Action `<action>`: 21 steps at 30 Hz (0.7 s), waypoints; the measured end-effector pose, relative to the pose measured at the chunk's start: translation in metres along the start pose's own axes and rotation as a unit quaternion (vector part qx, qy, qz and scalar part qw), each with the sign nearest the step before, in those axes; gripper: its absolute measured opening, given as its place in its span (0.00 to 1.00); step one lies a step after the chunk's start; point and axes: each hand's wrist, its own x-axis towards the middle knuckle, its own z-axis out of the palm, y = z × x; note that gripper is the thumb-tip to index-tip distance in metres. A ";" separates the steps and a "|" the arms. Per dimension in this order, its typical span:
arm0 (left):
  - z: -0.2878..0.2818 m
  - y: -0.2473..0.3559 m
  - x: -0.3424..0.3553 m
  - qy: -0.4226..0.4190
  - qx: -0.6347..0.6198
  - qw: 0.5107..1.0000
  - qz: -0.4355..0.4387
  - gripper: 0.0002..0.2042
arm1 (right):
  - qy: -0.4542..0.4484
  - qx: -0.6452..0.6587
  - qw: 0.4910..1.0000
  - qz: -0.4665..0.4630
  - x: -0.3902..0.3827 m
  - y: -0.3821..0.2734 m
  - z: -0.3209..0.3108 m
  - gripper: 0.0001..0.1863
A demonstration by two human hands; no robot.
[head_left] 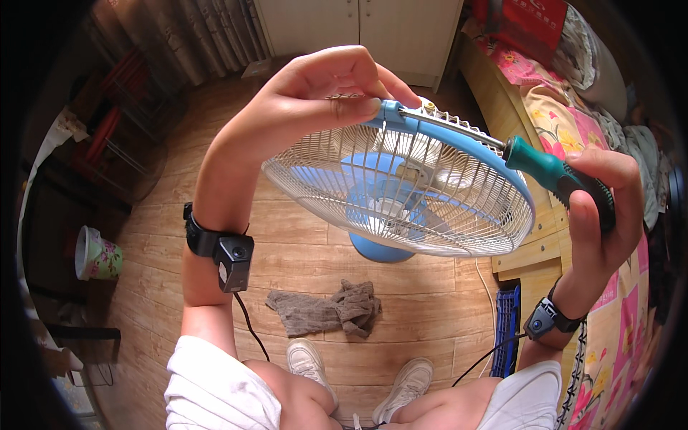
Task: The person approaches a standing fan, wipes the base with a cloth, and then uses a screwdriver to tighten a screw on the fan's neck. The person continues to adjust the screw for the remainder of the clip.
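A blue and white electric fan (387,208) stands in front of me, its wire cage tilted. My left hand (322,89) is closed on the top of the cage's rim, thumb beside a blue clip (390,111). In my right hand (609,193) is a screwdriver (537,165) with a green and black handle. Its metal shaft runs leftward along the blue rim, and the tip reaches the clip. Whether the tip sits in a screw cannot be made out. Blue blades (344,170) show through the wires, and the blue base (380,249) is below.
A crumpled grey-brown cloth (326,308) lies on the wooden floor before my shoes. To the right stands a bed with a flowered sheet (559,122), a white cord (487,287) and a blue crate (507,322). A flowered bin (99,254) is at the left, near red stools (100,143).
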 end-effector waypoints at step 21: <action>0.004 0.002 0.002 0.013 0.027 1.000 -0.009 0.06 | -0.067 0.297 0.931 0.201 -0.001 0.019 -0.005 0.19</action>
